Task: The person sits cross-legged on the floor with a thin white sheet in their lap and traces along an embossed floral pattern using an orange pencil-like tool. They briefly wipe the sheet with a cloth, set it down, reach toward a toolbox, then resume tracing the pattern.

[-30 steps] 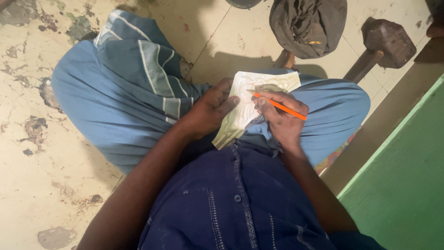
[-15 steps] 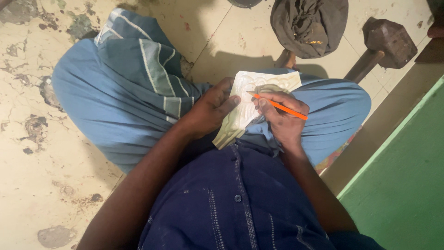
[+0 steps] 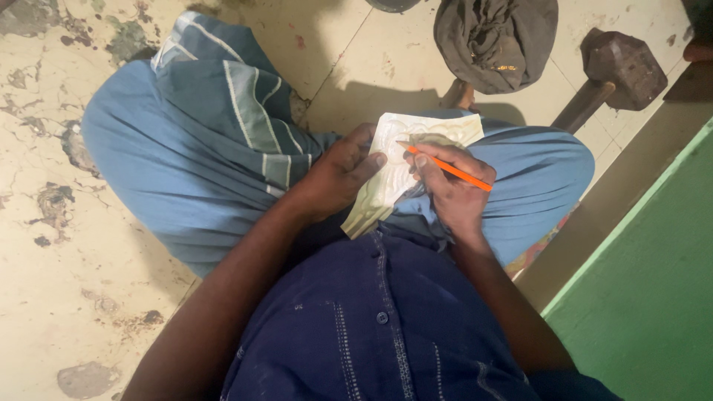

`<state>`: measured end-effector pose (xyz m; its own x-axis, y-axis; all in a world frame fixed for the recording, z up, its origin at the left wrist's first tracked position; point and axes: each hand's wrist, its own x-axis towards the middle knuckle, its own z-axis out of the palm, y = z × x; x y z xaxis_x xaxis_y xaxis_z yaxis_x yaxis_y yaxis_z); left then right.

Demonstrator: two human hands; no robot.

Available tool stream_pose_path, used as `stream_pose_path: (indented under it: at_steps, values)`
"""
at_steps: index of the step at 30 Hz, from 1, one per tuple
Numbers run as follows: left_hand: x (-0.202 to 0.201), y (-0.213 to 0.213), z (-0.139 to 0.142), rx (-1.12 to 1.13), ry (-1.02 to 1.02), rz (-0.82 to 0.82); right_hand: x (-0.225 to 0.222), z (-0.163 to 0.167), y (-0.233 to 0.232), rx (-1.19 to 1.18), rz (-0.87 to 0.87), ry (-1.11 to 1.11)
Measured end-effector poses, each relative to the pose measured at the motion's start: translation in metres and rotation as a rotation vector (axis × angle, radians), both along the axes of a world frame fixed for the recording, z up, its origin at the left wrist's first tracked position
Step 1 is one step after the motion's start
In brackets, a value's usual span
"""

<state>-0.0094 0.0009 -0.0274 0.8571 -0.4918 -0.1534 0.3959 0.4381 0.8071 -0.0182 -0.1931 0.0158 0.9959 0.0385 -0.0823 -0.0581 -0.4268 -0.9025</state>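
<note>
1. While the person sits cross-legged on the worn tiled floor, a pale carved relief panel of stone or plaster is rested on the lap, across the blue cloth over the knees.
2. The left hand is clenched on the panel's left edge, thumb laid over its face; the panel is thereby steadied.
3. An orange pencil is pinched in the right hand, its tip set on the upper part of the carving.
4. Judgement: lines are best drawn with short, light strokes, the heel of the right hand braced on the panel and the left grip kept firm so nothing slips.
5. Beyond the knees, a dark crumpled cloth and a heavy dark-headed mallet with wooden handle are noted on the floor, untouched.
</note>
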Motion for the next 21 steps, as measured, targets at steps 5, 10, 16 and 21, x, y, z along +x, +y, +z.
stream_pose_path:
  at_steps: [5,10,16,21]
  values:
    - [0.0002,0.0005,0.0000,0.002,0.039,-0.008,-0.0012,-0.0018,0.0008,0.032,-0.064,0.027]
    - [0.0007,0.0009,0.0000,0.038,0.028,-0.028,-0.0033,-0.0053,-0.0018,0.135,-0.166,0.078]
    - [0.0008,0.0003,-0.0007,-0.018,0.061,-0.029,-0.0034,-0.0068,-0.0039,0.140,-0.124,0.054]
    - [-0.0001,0.0004,-0.0010,-0.015,0.069,-0.031,-0.0041,-0.0071,-0.0039,0.168,-0.102,0.039]
